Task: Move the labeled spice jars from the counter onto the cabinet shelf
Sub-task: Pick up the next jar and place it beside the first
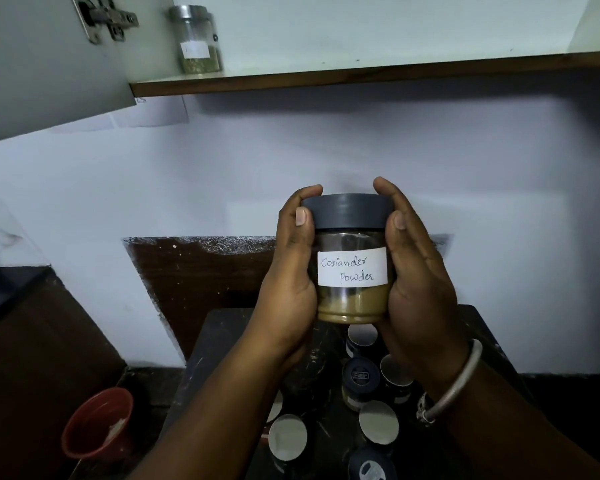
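A glass jar (352, 299) with a dark grey lid and a white label reading "Coriander powder" is held up in front of the wall, brownish powder in its lower part. My left hand (290, 282) grips its left side and my right hand (420, 282) grips its right side, fingers curled round the lid. Below it, several more jars (361, 379) stand on the dark counter (222, 341), seen from above. On the cabinet shelf (361, 76) at the upper left stands one steel-lidded labeled jar (196, 41) with greenish contents.
The open cabinet door (49, 64) with its hinge hangs at the upper left. A red bucket (97, 422) sits on the floor at the lower left. A brown cardboard box (32, 358) is at the left. The shelf right of the steel-lidded jar is bare.
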`<state>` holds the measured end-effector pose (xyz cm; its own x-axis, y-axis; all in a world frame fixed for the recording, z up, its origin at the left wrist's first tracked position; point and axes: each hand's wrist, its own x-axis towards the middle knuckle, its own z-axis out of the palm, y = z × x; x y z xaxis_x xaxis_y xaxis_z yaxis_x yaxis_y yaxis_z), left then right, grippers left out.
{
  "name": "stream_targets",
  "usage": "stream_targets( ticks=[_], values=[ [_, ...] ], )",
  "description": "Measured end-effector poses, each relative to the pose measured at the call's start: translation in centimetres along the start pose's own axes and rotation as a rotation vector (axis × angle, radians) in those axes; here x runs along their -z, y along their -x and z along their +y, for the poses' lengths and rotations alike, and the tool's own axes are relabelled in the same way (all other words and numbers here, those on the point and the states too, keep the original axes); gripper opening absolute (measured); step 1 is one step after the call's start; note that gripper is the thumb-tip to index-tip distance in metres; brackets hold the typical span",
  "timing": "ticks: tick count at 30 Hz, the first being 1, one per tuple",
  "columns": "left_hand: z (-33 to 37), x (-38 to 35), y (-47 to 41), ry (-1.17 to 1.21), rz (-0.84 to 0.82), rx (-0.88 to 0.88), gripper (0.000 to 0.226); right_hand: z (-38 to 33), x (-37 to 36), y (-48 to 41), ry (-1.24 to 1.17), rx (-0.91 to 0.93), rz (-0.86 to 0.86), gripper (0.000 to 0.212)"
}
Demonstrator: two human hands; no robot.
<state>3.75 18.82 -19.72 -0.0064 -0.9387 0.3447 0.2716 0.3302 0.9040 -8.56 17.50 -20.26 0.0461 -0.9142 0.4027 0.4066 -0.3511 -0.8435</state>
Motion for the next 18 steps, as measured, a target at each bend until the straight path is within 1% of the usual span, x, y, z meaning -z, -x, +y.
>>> stream_targets(
  ticks=[4, 6, 8, 10, 13, 15, 18],
  values=[
    [0.4, 0.2, -0.9, 0.003, -0.007, -0.038, 0.045, -0.2, -0.5, -0.8, -0.007, 0.014, -0.007, 0.050],
    [0.9, 0.6, -1.4, 0.003, -0.001, -0.071, 0.044, -0.7, -0.9, -1.4, 0.010, 0.031, -0.038, 0.057],
    [1.7, 0.7, -2.1, -0.009, 0.005, -0.091, 0.041, -1.7, -1.1, -2.3, 0.088, 0.030, -0.100, 0.065],
    [3.0, 0.9, -3.4, -0.031, 0.028, -0.145, 0.041, -3.3, -1.4, -3.7, 0.241, 0.044, -0.163, 0.069],
    [6.4, 1.3, -6.2, -0.141, 0.065, -0.306, 0.043, -6.4, -2.8, -6.9, 0.532, 0.181, -0.230, 0.086],
    [8.3, 0.9, -8.3, -0.191, 0.087, -0.388, 0.041, -7.8, -3.9, -9.4, 0.602, 0.267, -0.250, 0.093],
    [11.6, 1.6, -12.9, -0.181, 0.133, -0.446, 0.034, -9.9, -6.8, -14.7, 0.688, 0.384, -0.239, 0.082]
  ],
)
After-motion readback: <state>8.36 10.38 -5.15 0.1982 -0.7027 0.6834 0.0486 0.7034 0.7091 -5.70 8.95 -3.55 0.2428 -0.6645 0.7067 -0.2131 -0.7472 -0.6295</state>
